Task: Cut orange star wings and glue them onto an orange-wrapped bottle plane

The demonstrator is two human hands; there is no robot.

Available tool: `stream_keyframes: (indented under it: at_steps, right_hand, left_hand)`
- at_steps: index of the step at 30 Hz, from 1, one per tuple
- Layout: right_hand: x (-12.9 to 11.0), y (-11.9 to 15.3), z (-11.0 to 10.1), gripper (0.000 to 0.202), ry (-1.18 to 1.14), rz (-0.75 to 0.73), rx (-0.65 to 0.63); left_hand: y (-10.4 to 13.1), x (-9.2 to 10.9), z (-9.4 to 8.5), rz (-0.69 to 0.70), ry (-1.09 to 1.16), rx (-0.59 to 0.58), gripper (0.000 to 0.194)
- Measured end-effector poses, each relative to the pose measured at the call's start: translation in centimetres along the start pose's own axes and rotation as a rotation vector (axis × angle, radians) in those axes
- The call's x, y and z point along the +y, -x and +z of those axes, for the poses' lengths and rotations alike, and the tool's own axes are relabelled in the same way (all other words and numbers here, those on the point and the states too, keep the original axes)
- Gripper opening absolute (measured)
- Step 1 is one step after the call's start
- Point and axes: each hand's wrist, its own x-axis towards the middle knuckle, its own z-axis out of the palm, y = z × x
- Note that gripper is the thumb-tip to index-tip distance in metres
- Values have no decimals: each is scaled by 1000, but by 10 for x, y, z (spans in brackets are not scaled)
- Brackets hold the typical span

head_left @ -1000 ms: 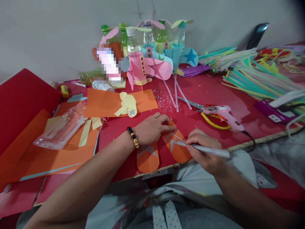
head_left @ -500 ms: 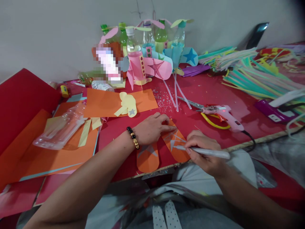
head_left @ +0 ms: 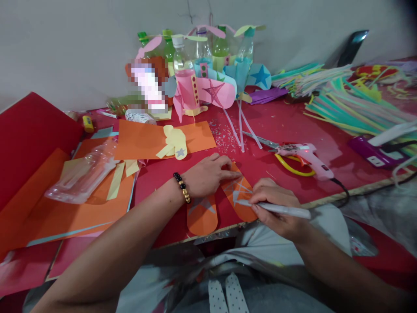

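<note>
My right hand (head_left: 276, 206) grips a silver-grey marker (head_left: 286, 210), its tip touching the star drawn on an orange paper strip (head_left: 245, 209). The star is outlined in silver, with part of a point filled in. My left hand (head_left: 208, 174), a beaded bracelet at its wrist, lies over the strip's far end with the index finger stretched onto it. Beneath that wrist is a second orange strip (head_left: 202, 221) with a rounded end and a silver star, partly covered.
Decorated bottle planes (head_left: 189, 89) stand at the back. A pink glue gun (head_left: 306, 156) and scissors (head_left: 295, 170) lie to the right, near bundled colored strips (head_left: 345, 104). Leftward, a clear plastic bottle (head_left: 84, 176) rests on orange sheets (head_left: 74, 221). Pale yellow cutouts (head_left: 174, 141) lie ahead.
The marker and my right hand have shifted slightly left along the star. My left hand stays in place on the paper.
</note>
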Motion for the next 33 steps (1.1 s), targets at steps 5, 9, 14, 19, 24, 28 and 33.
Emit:
stream_keyframes:
  at_steps: [5,9,14,19,24,28,33]
  right_hand:
    - [0,0,-1,12,3,18,34]
    - [0,-1,-1,10,25,15,17]
    - [0,0,-1,10,-6,30,16]
    - [-2,-2,-1,10,28,17,7]
    - [1,1,-1,10,-28,-36,-44]
    - [2,2,-1,9,-29,-26,-63]
    - [-2,-1,-1,10,22,10,75]
  left_hand:
    - [0,1,-1,0,-1,-2,50]
    - [0,1,-1,-2,1,-4,50]
    - [0,0,0,-3,-5,1,49]
    - [0,0,1,-3,-1,10,50]
    - [0,1,0,-2,-5,5,51]
    - [0,0,-1,2,-4,1,52]
    - [0,0,0,1,-9,6,52]
